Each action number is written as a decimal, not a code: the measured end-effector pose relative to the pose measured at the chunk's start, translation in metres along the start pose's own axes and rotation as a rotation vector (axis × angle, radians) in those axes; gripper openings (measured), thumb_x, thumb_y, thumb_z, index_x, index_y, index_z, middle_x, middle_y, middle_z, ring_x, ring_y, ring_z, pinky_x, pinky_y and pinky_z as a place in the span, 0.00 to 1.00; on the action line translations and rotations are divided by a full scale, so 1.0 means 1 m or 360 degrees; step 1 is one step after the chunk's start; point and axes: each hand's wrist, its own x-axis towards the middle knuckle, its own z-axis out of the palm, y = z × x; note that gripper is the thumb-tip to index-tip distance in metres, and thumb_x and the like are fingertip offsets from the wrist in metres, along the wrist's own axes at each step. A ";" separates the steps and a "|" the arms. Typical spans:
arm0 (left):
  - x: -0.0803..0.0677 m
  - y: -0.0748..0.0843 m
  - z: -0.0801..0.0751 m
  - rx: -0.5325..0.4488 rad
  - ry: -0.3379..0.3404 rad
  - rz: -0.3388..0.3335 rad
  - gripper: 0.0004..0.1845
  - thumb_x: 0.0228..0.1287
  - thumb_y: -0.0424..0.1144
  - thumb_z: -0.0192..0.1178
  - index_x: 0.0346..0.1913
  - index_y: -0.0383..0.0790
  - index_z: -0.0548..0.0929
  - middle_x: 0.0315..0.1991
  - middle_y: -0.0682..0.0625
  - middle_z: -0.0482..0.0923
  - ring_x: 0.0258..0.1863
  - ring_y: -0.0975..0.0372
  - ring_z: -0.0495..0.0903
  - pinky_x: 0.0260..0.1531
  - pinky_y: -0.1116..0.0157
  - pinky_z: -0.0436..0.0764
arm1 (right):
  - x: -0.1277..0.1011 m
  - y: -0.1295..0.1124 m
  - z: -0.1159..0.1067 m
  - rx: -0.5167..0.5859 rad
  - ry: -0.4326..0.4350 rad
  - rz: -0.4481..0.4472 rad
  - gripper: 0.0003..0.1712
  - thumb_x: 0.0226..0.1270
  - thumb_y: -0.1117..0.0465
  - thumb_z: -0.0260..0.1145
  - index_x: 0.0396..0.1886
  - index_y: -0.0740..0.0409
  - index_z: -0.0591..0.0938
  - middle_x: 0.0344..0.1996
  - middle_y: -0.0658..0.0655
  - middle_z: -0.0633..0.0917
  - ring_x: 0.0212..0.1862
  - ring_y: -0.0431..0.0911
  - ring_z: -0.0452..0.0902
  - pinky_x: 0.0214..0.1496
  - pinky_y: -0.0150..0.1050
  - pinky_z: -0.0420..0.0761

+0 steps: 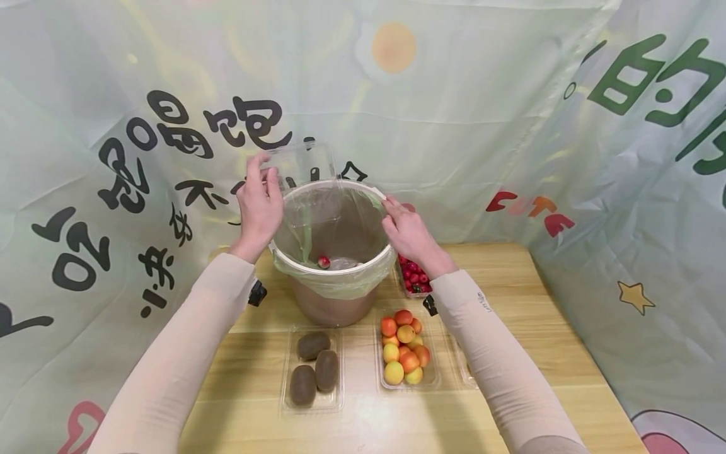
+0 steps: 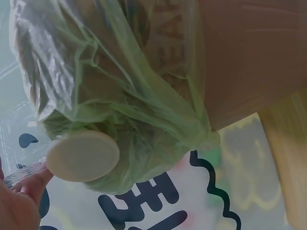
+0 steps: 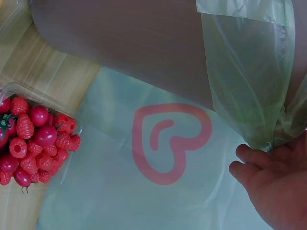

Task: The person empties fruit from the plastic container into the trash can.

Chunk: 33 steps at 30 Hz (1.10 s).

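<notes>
My left hand (image 1: pixel 261 202) pinches a clear plastic container (image 1: pixel 312 161), held tilted over the left side of a brown trash bin (image 1: pixel 334 309). A thin green bag (image 1: pixel 340 287) lines the bin and folds over its white rim. On the right side of the rim, my right hand (image 1: pixel 411 230) grips the edge; the right wrist view shows its fingers against the gathered bag (image 3: pixel 249 81). Inside the bin lie a small red-and-pale fruit (image 1: pixel 324 261) and some clear plastic. The left wrist view has a pale round knob (image 2: pixel 82 156) beside my left fingers.
In front of the bin stand a clear tray with three kiwis (image 1: pixel 303 384) and another with several orange and yellow fruits (image 1: pixel 409 360). Raspberries and cherry tomatoes (image 3: pixel 36 139) fill a box right of the bin. Printed cloth (image 1: pixel 454 145) hangs behind the wooden table (image 1: pixel 351 435).
</notes>
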 end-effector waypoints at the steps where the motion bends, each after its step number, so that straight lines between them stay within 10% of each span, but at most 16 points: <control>1: 0.000 -0.001 0.000 0.0002 -0.0001 -0.0004 0.17 0.84 0.38 0.50 0.67 0.35 0.73 0.52 0.33 0.88 0.40 0.43 0.90 0.50 0.46 0.84 | 0.000 0.000 0.000 -0.0003 0.0004 -0.0002 0.35 0.80 0.55 0.43 0.82 0.62 0.64 0.83 0.64 0.62 0.82 0.64 0.59 0.84 0.56 0.62; 23: 0.000 -0.005 -0.012 -0.0044 -0.0049 -0.0170 0.19 0.85 0.40 0.48 0.70 0.37 0.72 0.54 0.32 0.87 0.47 0.43 0.90 0.50 0.50 0.88 | 0.002 -0.007 -0.010 -0.0336 -0.0298 0.0014 0.38 0.84 0.51 0.37 0.86 0.64 0.48 0.86 0.66 0.51 0.85 0.65 0.46 0.88 0.59 0.48; 33: 0.002 0.000 -0.032 -0.0150 -0.0069 -0.0307 0.20 0.86 0.41 0.46 0.71 0.35 0.70 0.57 0.34 0.86 0.49 0.44 0.90 0.38 0.72 0.89 | 0.005 -0.008 -0.012 -0.0375 -0.0357 0.0015 0.40 0.83 0.48 0.32 0.86 0.64 0.45 0.86 0.66 0.49 0.85 0.67 0.45 0.87 0.60 0.47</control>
